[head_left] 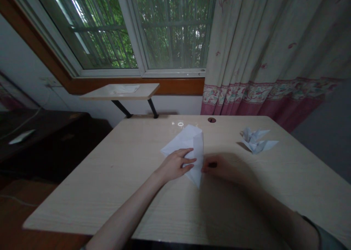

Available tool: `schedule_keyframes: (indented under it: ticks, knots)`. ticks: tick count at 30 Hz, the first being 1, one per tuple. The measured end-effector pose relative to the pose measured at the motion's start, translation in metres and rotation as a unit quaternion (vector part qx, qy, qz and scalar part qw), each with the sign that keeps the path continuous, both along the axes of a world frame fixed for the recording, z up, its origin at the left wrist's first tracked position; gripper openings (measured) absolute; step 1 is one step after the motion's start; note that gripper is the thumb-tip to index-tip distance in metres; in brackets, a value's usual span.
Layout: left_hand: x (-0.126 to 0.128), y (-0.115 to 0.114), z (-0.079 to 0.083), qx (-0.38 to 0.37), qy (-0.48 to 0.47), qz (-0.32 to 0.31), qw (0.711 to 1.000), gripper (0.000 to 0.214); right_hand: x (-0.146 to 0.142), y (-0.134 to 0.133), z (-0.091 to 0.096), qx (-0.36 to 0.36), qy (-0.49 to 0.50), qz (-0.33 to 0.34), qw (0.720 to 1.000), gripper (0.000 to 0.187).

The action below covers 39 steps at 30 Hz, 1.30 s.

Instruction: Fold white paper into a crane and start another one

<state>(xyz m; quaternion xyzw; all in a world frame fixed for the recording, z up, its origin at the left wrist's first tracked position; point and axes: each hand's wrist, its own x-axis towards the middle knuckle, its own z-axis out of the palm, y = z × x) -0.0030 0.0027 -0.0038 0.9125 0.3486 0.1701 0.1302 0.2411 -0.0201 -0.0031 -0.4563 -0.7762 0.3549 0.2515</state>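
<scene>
A white sheet of paper [189, 138], partly folded with a strip turned in along its right side, lies on the desk. My left hand [177, 164] rests on it from the left, fingers spread and pressing lightly on its surface. At the paper's lower right edge is my right hand [219, 166], its thumb and index finger brought together in a pinch on that edge. The right hand is in shadow. Part of the paper's lower left is hidden under my left hand.
Folded paper cranes [255, 140] sit at the right on the pale wooden desk [131, 162]. A small raised shelf [148, 91] with papers stands at the back left. Behind are a window [170, 30] and a curtain [246, 52]. A round cable hole [211, 120] is near the back edge.
</scene>
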Motion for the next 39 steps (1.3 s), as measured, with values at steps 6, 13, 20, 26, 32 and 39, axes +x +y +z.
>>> schedule_keyframes:
  ticks: [6,13,20,26,32,39]
  knots:
    - [0.001,0.000,0.002,-0.003,-0.017,0.004,1.000,0.023,0.002,0.005,-0.010,0.149,-0.038,-0.119,0.981,0.027]
    - [0.005,-0.003,-0.002,0.057,-0.036,0.037,0.997,0.018,0.001,0.011,-0.025,0.283,0.015,-0.132,0.950,0.018]
    - [0.007,-0.006,0.003,0.083,-0.086,0.018,0.993,0.019,0.001,0.013,-0.028,0.394,-0.006,-0.130,0.910,0.036]
    - [0.009,-0.009,0.008,0.082,-0.126,-0.023,0.988,0.021,-0.004,0.004,-0.020,0.454,-0.069,-0.171,0.872,0.042]
    - [0.010,-0.011,0.007,0.062,-0.129,-0.011,0.990,0.019,-0.005,0.002,-0.018,0.466,-0.121,-0.133,0.866,0.028]
    - [0.009,-0.012,0.009,0.027,-0.120,0.011,0.992,0.021,-0.004,0.000,-0.018,0.450,-0.133,-0.161,0.868,0.023]
